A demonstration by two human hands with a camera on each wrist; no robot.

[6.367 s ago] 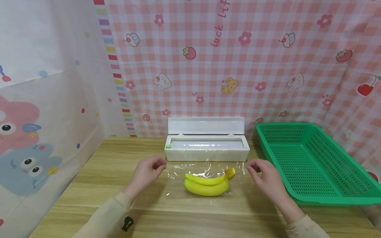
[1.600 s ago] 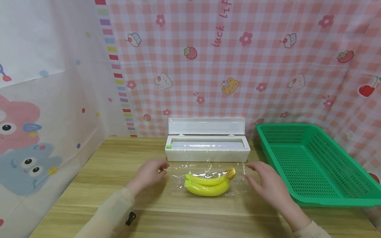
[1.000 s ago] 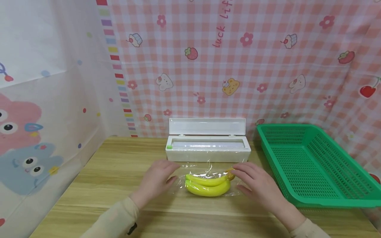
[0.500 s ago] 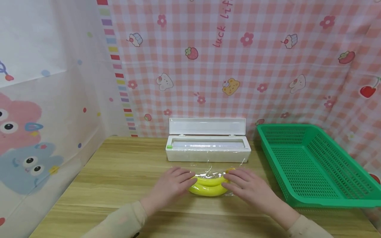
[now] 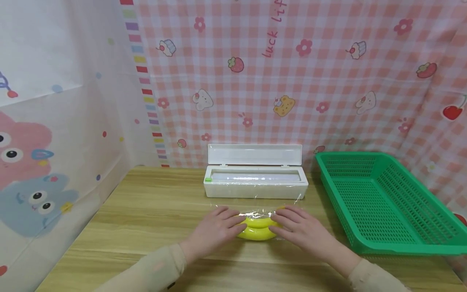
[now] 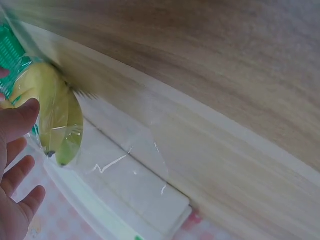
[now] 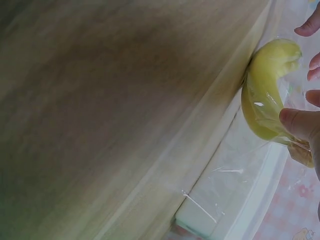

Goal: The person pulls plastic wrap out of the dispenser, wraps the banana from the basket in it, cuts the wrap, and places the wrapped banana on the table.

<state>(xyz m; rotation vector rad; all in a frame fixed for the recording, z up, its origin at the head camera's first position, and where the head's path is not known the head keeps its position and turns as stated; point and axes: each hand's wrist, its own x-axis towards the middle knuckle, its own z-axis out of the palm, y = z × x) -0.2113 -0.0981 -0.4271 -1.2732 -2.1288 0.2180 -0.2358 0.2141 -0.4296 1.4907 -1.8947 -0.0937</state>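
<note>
A bunch of yellow bananas (image 5: 258,234) lies on the wooden table under a sheet of clear cling film (image 5: 255,213). My left hand (image 5: 215,230) is over its left end, fingers spread and gently bent, touching the film-covered fruit. Over the stem end rests my right hand (image 5: 304,231), fingers also spread. In the right wrist view the right thumb (image 7: 295,122) presses film against the bananas (image 7: 265,95). In the left wrist view the left thumb (image 6: 22,120) is beside the bananas (image 6: 47,105). Both banana ends are partly hidden by my hands in the head view.
Behind the bananas stands a white cling film box (image 5: 255,190) with its lid raised and a roll inside. A green plastic basket (image 5: 408,248) sits at the right. A patterned cloth (image 5: 233,89) hangs behind the table (image 5: 153,202).
Earlier, my hands pinched the film's two far corners; they let go, then moved inward onto the banana ends. In the last half second they drew slightly closer together.
</note>
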